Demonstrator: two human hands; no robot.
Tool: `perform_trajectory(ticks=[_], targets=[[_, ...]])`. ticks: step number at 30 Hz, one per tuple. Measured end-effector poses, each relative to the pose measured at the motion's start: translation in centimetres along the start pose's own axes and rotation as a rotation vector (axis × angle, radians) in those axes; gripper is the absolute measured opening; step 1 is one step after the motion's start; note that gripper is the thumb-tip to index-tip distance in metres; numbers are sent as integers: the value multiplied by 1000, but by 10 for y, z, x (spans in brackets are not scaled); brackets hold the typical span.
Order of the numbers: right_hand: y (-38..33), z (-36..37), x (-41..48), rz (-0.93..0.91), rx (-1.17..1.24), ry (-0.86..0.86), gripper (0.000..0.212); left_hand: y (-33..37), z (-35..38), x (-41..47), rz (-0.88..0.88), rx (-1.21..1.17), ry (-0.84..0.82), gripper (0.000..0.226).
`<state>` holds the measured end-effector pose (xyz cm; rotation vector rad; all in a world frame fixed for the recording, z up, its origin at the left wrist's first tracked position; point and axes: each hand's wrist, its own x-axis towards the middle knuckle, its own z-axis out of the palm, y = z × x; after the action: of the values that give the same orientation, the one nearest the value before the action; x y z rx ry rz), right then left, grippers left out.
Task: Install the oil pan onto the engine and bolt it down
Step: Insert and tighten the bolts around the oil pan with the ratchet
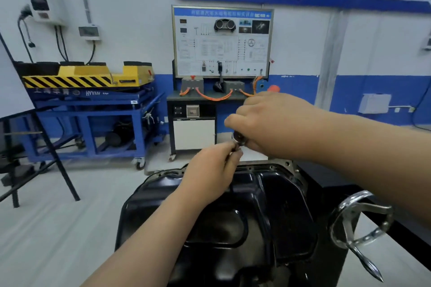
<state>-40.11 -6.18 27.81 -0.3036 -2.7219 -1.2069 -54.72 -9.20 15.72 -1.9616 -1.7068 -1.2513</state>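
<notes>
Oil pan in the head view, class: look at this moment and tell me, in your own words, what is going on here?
A person leans over the black oil pan, which lies sump-up with its flange holes showing. Both hands meet above its far edge: the left hand and the right hand each hold a small chrome tool, apparently a socket driver. Whether any bolts are in cannot be seen. A chrome handwheel stands to the right.
</notes>
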Motion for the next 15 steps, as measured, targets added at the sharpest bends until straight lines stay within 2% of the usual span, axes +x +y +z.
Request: perform_trajectory(ticks=[3,6,8,9,11,13,15], targets=[[-9,-1,3,203,96,-41,43,0,-4,3,-121,-77,89,19],[-17,0,3,385,198,-89,54,-1,-3,4,-90,-36,91,19],[-11,2,0,286,110,-102,50,0,-2,2,3,19,90,19],[-8,2,-2,137,49,-38,43,1,-3,1,41,32,90,17],[0,4,-5,-119,-96,136,14,3,-4,-1,99,59,121,12],[4,4,-5,-158,-94,195,11,4,-4,-3,99,90,144,13],[0,-1,-2,-70,-77,77,8,3,-3,-3,34,96,122,15]])
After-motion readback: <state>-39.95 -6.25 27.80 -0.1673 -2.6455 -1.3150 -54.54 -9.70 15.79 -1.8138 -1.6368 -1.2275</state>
